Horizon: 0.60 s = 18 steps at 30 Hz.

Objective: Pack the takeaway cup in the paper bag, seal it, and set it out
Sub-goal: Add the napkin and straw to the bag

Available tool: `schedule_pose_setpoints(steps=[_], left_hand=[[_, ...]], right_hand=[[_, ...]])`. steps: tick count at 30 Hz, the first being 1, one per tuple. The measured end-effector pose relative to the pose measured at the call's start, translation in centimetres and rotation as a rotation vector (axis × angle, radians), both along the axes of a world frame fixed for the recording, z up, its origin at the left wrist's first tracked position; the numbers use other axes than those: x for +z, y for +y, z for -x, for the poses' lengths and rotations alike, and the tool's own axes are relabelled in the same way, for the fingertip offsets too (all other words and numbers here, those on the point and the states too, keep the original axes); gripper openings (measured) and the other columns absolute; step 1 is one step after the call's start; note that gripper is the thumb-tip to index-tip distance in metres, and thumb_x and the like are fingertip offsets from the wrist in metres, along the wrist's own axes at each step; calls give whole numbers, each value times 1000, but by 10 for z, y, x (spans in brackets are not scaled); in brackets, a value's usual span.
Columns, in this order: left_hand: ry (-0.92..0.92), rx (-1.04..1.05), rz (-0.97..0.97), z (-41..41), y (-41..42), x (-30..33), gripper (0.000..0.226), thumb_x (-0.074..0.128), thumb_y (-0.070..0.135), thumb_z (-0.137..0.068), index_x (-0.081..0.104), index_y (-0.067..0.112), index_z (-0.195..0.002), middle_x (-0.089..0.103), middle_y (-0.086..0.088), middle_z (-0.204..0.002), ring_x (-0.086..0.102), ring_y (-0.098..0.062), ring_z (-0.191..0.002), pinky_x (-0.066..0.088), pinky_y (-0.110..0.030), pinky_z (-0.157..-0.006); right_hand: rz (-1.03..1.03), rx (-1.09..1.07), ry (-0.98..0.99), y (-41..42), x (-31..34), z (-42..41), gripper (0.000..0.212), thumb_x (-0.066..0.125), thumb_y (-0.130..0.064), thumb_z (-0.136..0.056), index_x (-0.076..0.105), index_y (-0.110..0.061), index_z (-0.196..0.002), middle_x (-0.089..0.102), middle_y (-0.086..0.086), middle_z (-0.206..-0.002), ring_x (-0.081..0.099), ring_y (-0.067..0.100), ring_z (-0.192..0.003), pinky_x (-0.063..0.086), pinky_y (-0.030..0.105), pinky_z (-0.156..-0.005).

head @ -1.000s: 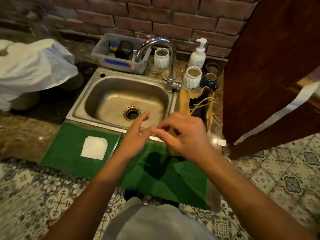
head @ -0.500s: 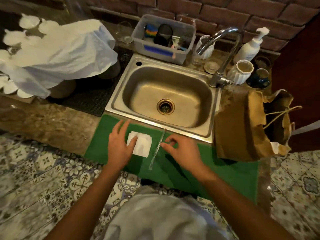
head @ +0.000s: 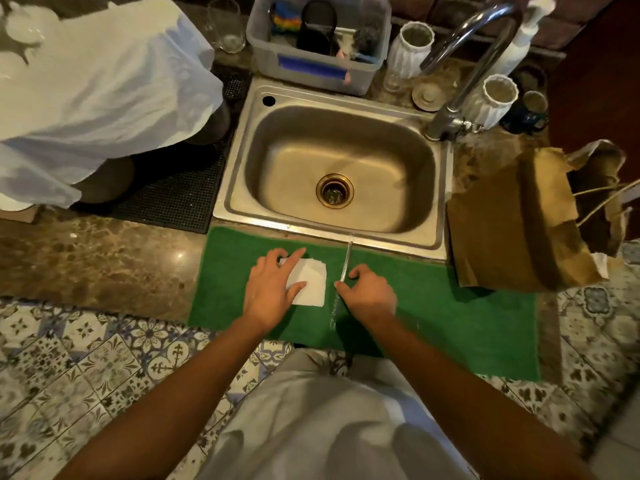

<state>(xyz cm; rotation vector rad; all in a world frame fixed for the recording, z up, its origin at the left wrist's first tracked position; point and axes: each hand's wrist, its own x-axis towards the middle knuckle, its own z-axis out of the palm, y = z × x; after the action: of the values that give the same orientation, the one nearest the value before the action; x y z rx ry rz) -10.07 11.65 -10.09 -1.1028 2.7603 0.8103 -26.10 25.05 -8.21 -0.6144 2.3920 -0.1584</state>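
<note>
2 hands on green mat [head: 450, 317]: left hand [head: 268, 292] on napkin [head: 310, 282], right hand [head: 369, 294] pinching straw [head: 344, 268]

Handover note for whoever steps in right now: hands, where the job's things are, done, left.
Left hand: fingers flat, resting on the white napkin on the green mat.
Right hand: fingertips pinching the wrapped straw, which lies on the mat beside the napkin, tip toward the sink.
Paper bag: on the counter right of the sink, lying slumped, mouth open, handles loose.
Takeaway cup: not visible; whether it is in the bag cannot be told.
Done: bag set by; napkin and straw laid out.
Left: check for the cup, pack it, seal the bag, set it out.
</note>
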Motion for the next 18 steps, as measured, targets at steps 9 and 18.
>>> schedule_pose_setpoints(steps=[9, 18], left_hand=[[-73, 29, -57, 1, -12, -7, 39, 63, 42, -98, 68, 19, -129, 59, -9, -111, 53, -26, -103, 49, -37, -79], [207, 198, -216, 7, -8, 18, 11, 69, 27, -97, 74, 17, -101, 72, -1, -106, 61, -23, -103, 47, -36, -83]], right_hand=[[-80, -35, -34, -2, -4, -9, 20, 63, -39, -96, 67, -21, -89, 66, -3, -79, 62, 12, -70, 54, 25, -62], [196, -177, -106, 15, 4, 3, 12, 68, -31, -91, 62, -26, -82, 72, 1, -82, 70, 22, -81, 61, 37, -74]])
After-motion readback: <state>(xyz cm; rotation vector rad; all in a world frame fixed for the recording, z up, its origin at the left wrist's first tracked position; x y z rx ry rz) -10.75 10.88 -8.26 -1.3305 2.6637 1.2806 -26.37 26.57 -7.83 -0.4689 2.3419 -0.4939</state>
